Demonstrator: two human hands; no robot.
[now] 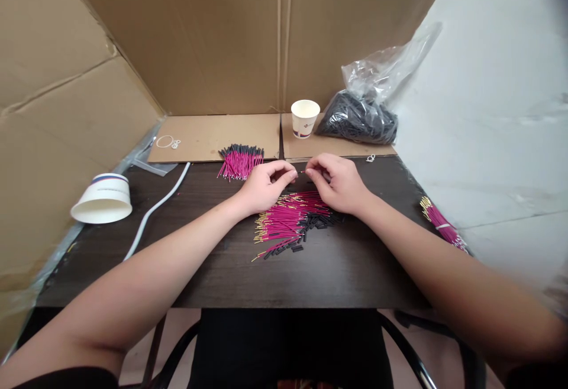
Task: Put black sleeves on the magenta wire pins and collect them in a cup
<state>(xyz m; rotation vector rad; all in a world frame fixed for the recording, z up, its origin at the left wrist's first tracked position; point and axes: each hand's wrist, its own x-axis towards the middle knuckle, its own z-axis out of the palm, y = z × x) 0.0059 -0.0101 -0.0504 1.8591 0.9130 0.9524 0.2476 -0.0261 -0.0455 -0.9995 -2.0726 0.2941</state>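
Note:
Above the table's middle, my left hand (pixel 265 184) and my right hand (pixel 337 182) face each other with fingertips pinched, a small gap apart. A thin wire end (pixel 302 171) shows in the gap, at my right fingertips. Whatever my left fingertips pinch is too small to make out. Below the hands lies a loose pile of magenta wires (pixel 284 220) with gold-coloured tips. Several short black sleeves (pixel 317 221) are scattered along its right and lower edge. Left of my left hand is a bunch of magenta wires with black sleeves on their ends (pixel 242 161).
A clear bag of black sleeves (pixel 361 117) and an upright paper cup (pixel 305 120) stand at the back. Another paper cup (pixel 103 200) lies tipped at left, near a white cable (pixel 153 211). A banded wire bundle (pixel 444 223) lies at the right edge. Cardboard walls (pixel 199 40) enclose the back and left.

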